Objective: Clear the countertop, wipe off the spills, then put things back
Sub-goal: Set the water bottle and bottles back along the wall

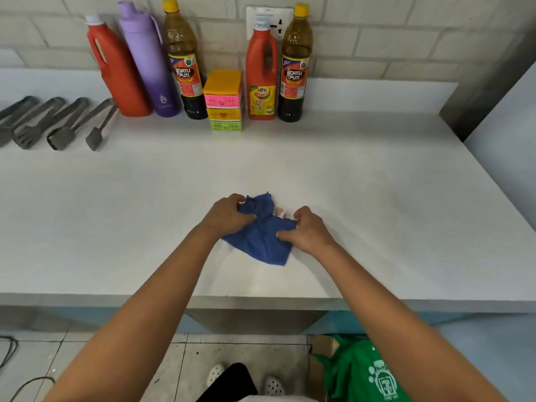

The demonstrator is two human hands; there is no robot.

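A crumpled blue cloth [261, 239] lies on the white countertop [377, 198] near its front edge. My left hand [226, 213] grips the cloth's bunched upper left part. My right hand [304, 230] pinches its right edge between thumb and fingers. A bit of white shows under the cloth between the hands. Along the back wall stand a red bottle [119, 68], a purple flask [148, 59], two dark sauce bottles [185, 62] [295, 65], a red ketchup bottle [261, 74] and a small stack of coloured drawers [223, 100].
Several metal tongs [61, 123] lie at the back left of the counter. A wall socket [269, 21] sits behind the ketchup bottle. On the floor below are a green bag [365, 372], a cardboard box [319, 346] and cables [8, 352]. A grey pillar [493, 82] bounds the right side.
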